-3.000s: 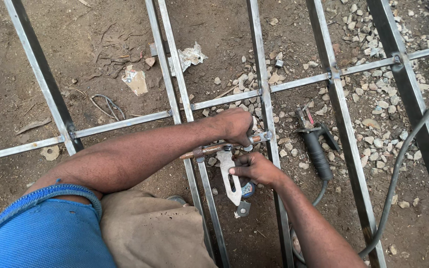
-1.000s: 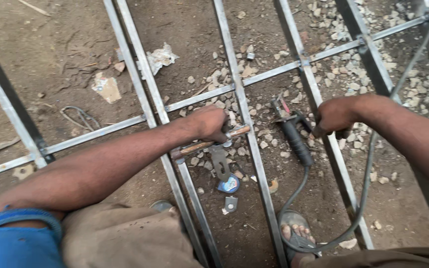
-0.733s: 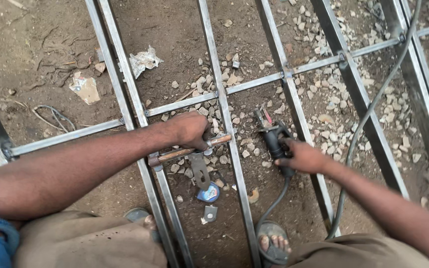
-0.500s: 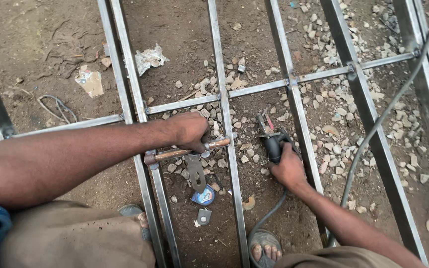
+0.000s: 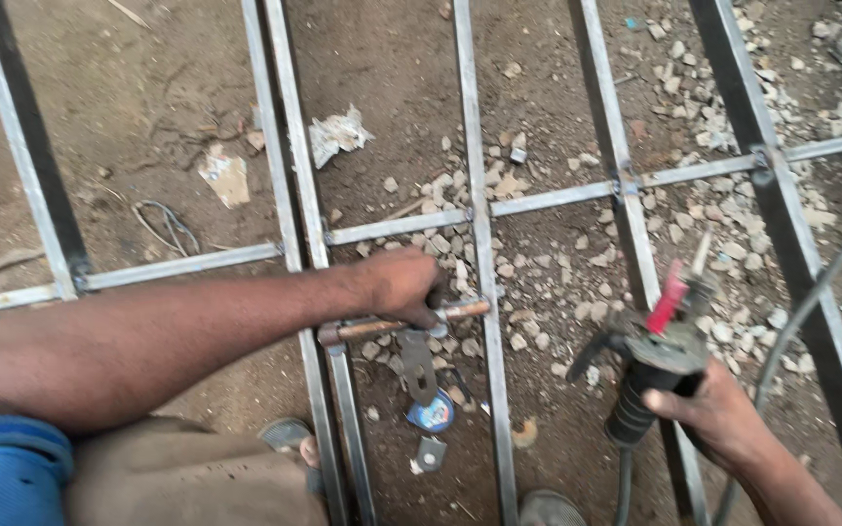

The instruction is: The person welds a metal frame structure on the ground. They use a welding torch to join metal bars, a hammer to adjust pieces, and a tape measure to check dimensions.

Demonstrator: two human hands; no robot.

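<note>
My left hand (image 5: 403, 283) rests on a short rusty bar (image 5: 397, 323) that lies across two rails of a grey steel frame (image 5: 473, 185) on the ground. It presses the bar down near the frame's middle upright. My right hand (image 5: 718, 419) grips the black handle of a welding electrode holder (image 5: 653, 365) with a red lever, lifted above the ground at the lower right. A dark cable (image 5: 811, 302) runs from the holder up to the right. A metal clamp tool (image 5: 418, 362) lies just below the bar.
The frame's long rails and crossbars lie over dirt and loose stones (image 5: 538, 253). Crumpled paper (image 5: 336, 133), a scrap of card (image 5: 225, 177) and a wire loop (image 5: 163, 222) sit on the dirt at the left. A small round blue item (image 5: 431, 411) lies below the clamp.
My right hand left the clamp, reached right to the electrode holder on the stones, took hold of it and lifted it. My left hand stayed on the rusty bar.
</note>
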